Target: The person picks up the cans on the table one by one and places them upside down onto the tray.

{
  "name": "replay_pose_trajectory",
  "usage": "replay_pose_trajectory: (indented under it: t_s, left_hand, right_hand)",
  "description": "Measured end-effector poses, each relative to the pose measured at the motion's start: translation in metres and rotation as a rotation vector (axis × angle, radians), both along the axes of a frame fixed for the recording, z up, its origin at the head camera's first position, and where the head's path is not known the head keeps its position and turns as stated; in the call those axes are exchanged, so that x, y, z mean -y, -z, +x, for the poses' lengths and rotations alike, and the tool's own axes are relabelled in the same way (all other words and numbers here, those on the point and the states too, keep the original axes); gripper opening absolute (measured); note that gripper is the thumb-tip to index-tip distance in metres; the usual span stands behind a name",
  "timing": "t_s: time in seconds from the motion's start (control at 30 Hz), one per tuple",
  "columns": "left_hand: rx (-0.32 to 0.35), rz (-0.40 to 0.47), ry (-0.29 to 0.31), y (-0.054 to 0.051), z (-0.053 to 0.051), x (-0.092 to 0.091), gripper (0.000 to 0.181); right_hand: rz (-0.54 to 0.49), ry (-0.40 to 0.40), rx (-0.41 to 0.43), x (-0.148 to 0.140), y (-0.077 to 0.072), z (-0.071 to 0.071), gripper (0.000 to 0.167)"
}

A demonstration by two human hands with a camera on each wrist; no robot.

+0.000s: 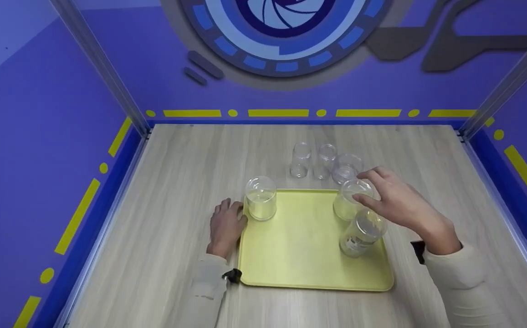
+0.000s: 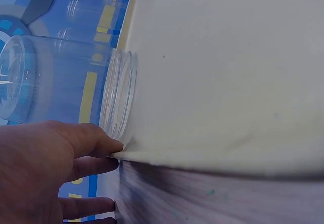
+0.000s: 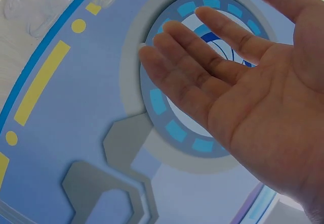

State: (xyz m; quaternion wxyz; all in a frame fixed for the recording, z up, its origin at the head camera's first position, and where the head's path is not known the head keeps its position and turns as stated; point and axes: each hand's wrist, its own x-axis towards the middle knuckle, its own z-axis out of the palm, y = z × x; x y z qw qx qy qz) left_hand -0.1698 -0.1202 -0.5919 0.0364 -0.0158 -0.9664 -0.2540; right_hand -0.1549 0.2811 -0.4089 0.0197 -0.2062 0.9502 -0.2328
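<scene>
The corner jar (image 1: 344,210) stands on the tray (image 1: 297,259) near its far right corner, with the right hand (image 1: 395,200) over its top: thumb and fingers are spread and hold nothing. The step in hand appears to be arranging jars on the tray, at the point of either taking hold of this jar or letting it go; which of the two cannot be told. In either case, the next move calls for keeping the fingers clear of the front jar (image 1: 361,234), which stands just beside it on the near side. At the far left corner stands the left jar (image 1: 261,202); next to it, the left hand (image 1: 227,225), its fingers relaxed, touches the tray's edge and probably steadies it. Beyond the tray, on the table (image 1: 176,182), are a slim jar (image 1: 300,160), a second slim jar (image 1: 324,162) and a wide jar (image 1: 347,169), with the patterned wall (image 1: 286,100) behind. The left wrist view alone resolves the left jar's threaded mouth, turned down against the tray; the head view gives the whole layout but hides the right palm, which the right wrist view shows bare against the wall
</scene>
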Motion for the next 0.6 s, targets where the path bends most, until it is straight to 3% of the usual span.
replay_pose_trajectory:
  t_s: [0.6]
  left_hand:
    - [-0.002, -0.011, -0.008, 0.001, 0.000, 0.000, 0.034]
  right_hand:
    - [0.005, 0.015, 0.049, -0.001, 0.000, -0.029, 0.050]
